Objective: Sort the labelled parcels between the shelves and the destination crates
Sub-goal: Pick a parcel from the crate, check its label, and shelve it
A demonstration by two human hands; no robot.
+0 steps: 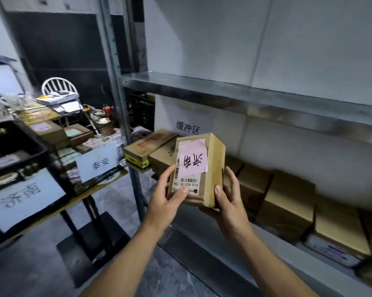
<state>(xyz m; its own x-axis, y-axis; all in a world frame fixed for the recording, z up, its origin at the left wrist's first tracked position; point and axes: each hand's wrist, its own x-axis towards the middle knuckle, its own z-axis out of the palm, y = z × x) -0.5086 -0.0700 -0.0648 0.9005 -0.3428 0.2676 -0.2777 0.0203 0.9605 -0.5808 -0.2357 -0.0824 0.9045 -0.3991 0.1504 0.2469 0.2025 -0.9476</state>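
While gripped between both hands (202, 202), parcel (199, 168) upright.

Bare upper shelf (245, 91) (boxes (288, 202) below)

Item in my hands: one small cardboard parcel (199, 168), held upright before the metal shelf unit (245, 97). My left hand (170, 194) grips its lower left edge, thumb on the barcode label; my right hand (228, 196) cups the lower right corner. Pink handwritten slip (192, 160) on its face. Lower shelf: a row of brown boxes (288, 202). To the left: black crates (15, 146) with white destination signs (97, 162) on a table.
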